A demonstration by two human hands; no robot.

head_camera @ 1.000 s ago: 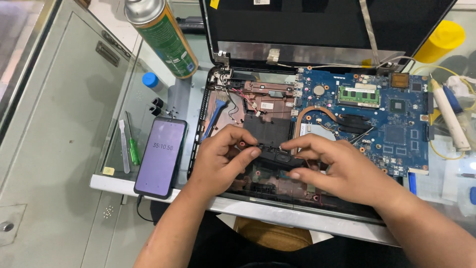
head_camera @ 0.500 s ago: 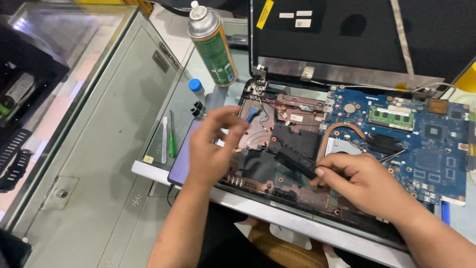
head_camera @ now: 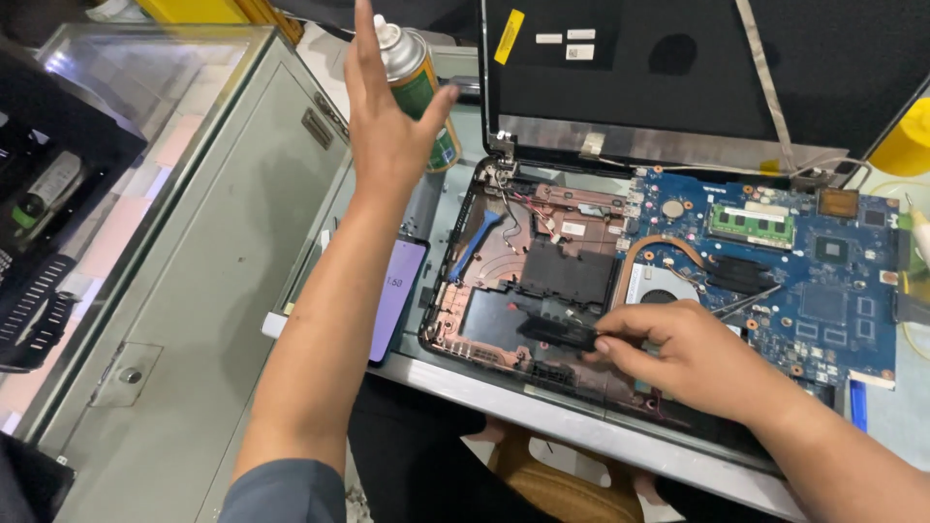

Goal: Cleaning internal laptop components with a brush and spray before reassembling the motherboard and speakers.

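An opened laptop lies on the glass bench with its blue motherboard bare. My right hand pinches a narrow black part over the laptop's lower bay. My left hand is raised with spread fingers, right in front of a green spray can that stands at the laptop's far left corner. I cannot tell whether it touches the can.
A phone with a lit purple screen lies left of the laptop, partly under my left forearm. A grey metal cabinet and a glass case fill the left side. A yellow container stands at the far right.
My left hand has let go of the black part and risen from the laptop's left bay up to the spray can. My right hand stays on the black part.
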